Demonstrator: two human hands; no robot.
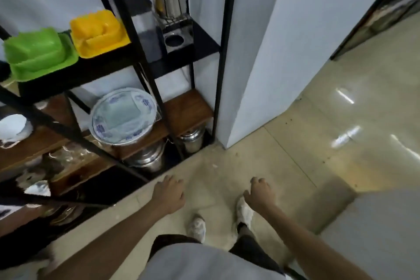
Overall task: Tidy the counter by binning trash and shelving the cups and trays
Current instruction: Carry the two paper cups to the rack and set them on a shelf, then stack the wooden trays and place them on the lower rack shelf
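1. The green tray and the yellow tray lie upside down, side by side, on a black shelf of the rack. I think they are already put away, turned over to stay clean.
2. The left hand and the right hand hang over the floor with loosely curled fingers and grasp nothing, probably between two trips.
3. A patterned plate rests on a wooden shelf, and steel pots stand below it.
4. The beige floor is glossy, next to a white wall.
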